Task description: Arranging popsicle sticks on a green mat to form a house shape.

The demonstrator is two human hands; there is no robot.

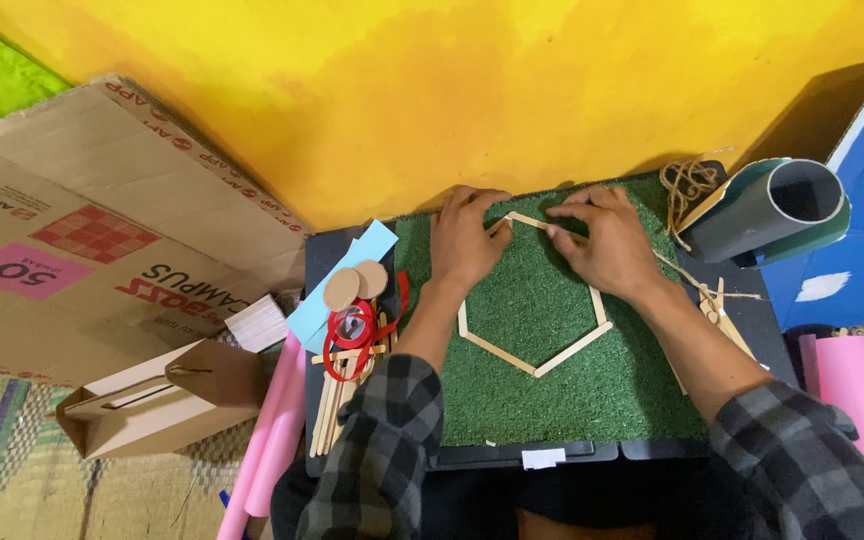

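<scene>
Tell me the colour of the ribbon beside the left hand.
The ribbon is red, seen clearly in the head view.

My left hand point(464, 240) and my right hand point(607, 240) rest on the green grass mat point(552, 390), both touching one wooden stick point(527, 221) between my fingertips. Under my hands, more sticks form a hexagon point(532, 355) on the mat. Left of my left hand lie round cardboard discs point(352, 285), a red ribbon point(362, 335) and loose sticks point(330, 410). Right of my right hand there is a rolled dark green sheet point(777, 210) and some twine point(690, 182).
</scene>
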